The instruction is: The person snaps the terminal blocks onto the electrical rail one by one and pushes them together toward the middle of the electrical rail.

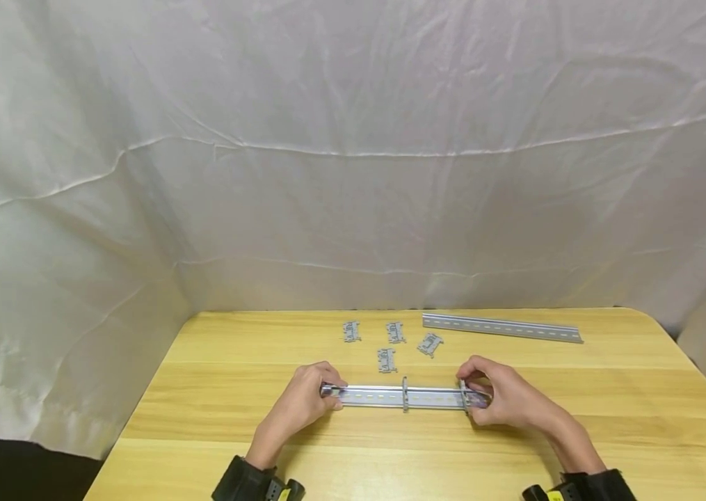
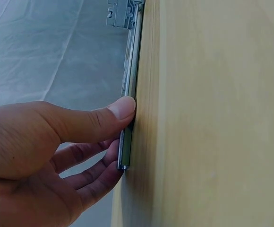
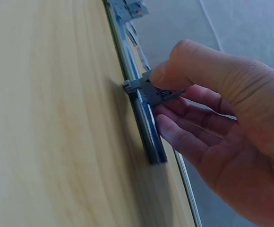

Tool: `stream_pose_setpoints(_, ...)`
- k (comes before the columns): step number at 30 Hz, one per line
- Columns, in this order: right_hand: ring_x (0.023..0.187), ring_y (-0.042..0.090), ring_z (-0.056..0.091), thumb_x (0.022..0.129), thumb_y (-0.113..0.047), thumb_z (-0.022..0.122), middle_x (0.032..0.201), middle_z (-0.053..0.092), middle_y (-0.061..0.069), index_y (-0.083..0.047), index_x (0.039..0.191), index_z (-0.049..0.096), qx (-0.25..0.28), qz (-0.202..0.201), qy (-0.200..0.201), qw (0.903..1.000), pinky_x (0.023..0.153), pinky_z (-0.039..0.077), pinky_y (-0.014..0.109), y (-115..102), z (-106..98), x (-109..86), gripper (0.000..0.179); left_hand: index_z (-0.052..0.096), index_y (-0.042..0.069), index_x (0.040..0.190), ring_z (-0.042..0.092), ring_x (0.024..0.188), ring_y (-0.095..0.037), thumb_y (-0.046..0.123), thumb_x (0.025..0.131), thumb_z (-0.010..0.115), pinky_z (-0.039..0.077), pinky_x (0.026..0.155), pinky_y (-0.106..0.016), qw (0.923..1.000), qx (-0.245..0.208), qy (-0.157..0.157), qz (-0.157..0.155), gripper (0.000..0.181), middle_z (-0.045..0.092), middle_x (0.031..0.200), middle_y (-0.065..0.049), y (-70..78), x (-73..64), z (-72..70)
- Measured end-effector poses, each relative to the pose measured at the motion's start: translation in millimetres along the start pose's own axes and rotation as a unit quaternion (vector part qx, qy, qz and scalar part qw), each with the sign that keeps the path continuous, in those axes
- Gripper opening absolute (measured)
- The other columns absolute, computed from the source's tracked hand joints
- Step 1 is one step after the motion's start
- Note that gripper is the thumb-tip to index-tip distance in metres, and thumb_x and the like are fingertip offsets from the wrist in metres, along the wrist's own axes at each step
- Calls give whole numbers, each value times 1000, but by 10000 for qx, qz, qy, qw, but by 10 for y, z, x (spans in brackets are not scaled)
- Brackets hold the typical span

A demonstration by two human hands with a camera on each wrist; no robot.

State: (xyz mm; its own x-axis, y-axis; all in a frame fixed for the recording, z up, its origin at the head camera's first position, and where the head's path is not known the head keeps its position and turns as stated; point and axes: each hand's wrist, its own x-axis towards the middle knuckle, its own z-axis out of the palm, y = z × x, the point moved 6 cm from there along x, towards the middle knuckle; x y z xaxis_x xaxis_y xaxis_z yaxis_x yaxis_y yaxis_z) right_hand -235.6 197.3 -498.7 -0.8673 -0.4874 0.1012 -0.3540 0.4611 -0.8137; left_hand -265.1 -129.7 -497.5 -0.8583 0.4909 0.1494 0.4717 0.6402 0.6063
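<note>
A slotted metal DIN rail [image 1: 374, 396] lies crosswise near the middle of the table. My left hand [image 1: 307, 395] grips its left end, thumb on the near edge and fingers at the far edge. At the rail's right end my right hand [image 1: 503, 392] pinches a grey terminal block [image 3: 151, 90] between thumb and fingers. This block stands across the rail; whether it is fully clipped on I cannot tell. Another terminal block [image 1: 405, 394] stands upright across the rail near its middle, apart from both hands. In the left wrist view, the thumb [image 2: 123, 108] presses the rail's edge.
Several loose terminal blocks [image 1: 387, 360] lie flat on the wooden table [image 1: 215, 417] beyond the rail. A second slotted rail [image 1: 503, 328] lies at the back right. Pale cloth [image 1: 353, 209] hangs behind the table and along its sides.
</note>
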Motion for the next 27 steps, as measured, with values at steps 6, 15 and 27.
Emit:
stream_pose_setpoints(6, 116, 42, 64, 68, 7, 77, 118, 63, 18, 2, 116, 59, -40, -25, 86, 10000, 97, 54, 37, -38, 113, 80, 52, 80, 2, 99, 67, 85, -20, 0, 77, 88, 58, 71, -29, 10000, -33, -20, -31, 24, 72, 100, -5, 7, -5, -3)
stream_pose_setpoints(15, 111, 36, 67, 68, 4, 79, 114, 66, 15, 1, 116, 59, -285, -262, 337, 9987, 94, 56, 36, -105, 265, 191, 52, 80, 2, 99, 66, 86, -18, 0, 77, 88, 58, 71, -29, 10000, -15, -24, -4, 23, 72, 100, -5, 14, -8, -7)
stream_pose_setpoints(27, 108, 28, 69, 71, -3, 84, 113, 69, 10, -3, 117, 61, -506, -294, 483, 9971, 93, 57, 36, -181, 397, 315, 51, 80, 2, 99, 67, 86, -19, -1, 77, 88, 59, 72, -31, 10000, -12, -23, -3, 24, 72, 101, -5, 20, -13, -9)
